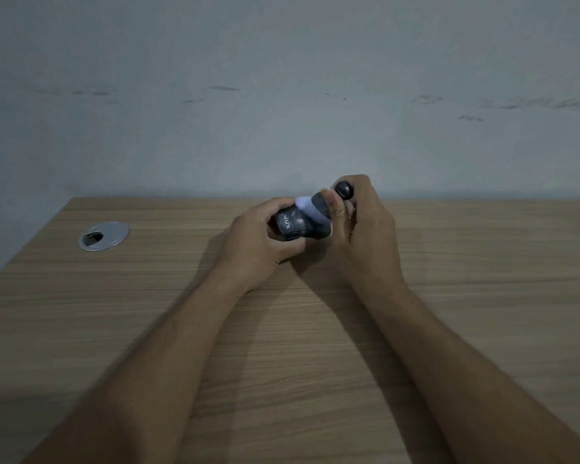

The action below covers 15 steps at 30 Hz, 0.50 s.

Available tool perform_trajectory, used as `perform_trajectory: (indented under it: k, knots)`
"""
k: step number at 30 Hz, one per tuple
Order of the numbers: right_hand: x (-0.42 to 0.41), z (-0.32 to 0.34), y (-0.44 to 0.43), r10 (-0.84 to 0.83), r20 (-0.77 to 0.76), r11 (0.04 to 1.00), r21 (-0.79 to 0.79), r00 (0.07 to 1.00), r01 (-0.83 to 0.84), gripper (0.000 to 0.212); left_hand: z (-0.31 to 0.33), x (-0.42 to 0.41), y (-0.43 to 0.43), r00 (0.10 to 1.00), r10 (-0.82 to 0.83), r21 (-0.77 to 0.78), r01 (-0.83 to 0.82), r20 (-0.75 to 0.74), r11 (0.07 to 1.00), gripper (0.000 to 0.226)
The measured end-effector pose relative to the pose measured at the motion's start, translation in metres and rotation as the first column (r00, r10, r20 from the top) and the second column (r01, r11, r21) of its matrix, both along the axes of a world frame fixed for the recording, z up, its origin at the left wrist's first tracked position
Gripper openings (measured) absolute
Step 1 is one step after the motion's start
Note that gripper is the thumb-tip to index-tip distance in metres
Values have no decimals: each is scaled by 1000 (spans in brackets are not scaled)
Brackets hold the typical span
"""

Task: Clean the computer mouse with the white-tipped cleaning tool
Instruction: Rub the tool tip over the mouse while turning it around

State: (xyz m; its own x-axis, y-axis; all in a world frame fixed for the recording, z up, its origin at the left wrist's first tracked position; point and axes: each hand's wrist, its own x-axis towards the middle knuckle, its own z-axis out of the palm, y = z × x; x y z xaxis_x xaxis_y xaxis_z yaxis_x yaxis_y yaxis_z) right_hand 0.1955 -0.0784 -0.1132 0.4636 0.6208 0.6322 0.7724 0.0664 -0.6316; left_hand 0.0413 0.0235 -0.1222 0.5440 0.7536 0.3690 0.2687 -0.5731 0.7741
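A dark grey computer mouse (297, 226) with white lettering sits near the far edge of the wooden desk (148, 313). My left hand (258, 242) grips it from the left side. My right hand (365, 226) holds a dark cleaning tool (322, 203) whose round black end sticks up between thumb and fingers. The tool's white tip (302, 201) rests on the top of the mouse and looks blurred. My fingers hide most of the tool's shaft and the right side of the mouse.
A round silver cable grommet (104, 235) is set into the desk at the far left. A pale scuffed wall (282, 95) rises right behind the desk's far edge. My two forearms stretch across the desk's middle.
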Motion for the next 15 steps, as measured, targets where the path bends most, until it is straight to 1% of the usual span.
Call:
perform_trajectory:
  k: [2, 4, 6, 8, 10, 11, 13, 15]
  knots:
    - [8, -3, 1, -45, -36, 999, -30, 998, 44, 22, 0, 0, 0, 1000, -16, -5, 16, 10, 1000, 60]
    - [15, -2, -2, -86, -57, 996, -27, 995, 84, 21, 1, 0, 0, 1000, -27, 2, 27, 9, 1000, 62]
    - [15, 2, -7, -82, -69, 996, 37, 994, 85, 19, 2, 0, -1, 999, -33, 5, 33, 11, 999, 63]
    - [10, 7, -11, -30, -48, 995, 92, 998, 35, 21, 2, 1, -2, 999, -34, 1, 34, 22, 999, 65]
    - [6, 7, -9, 22, -22, 998, 68, 1000, -20, 26, 2, 0, -2, 999, -34, 10, 34, 32, 999, 66]
    - [6, 5, -7, 21, -23, 999, 40, 1000, -20, 26, 2, 0, -2, 999, -40, 26, 39, 37, 999, 66]
    - [13, -2, -3, -38, -49, 999, -13, 998, 38, 22, 3, -1, -3, 998, -52, 38, 50, 45, 998, 64]
    - [24, -7, -4, -111, -74, 994, -30, 991, 109, 19, 3, -1, -4, 997, -59, 6, 59, 58, 998, 62]
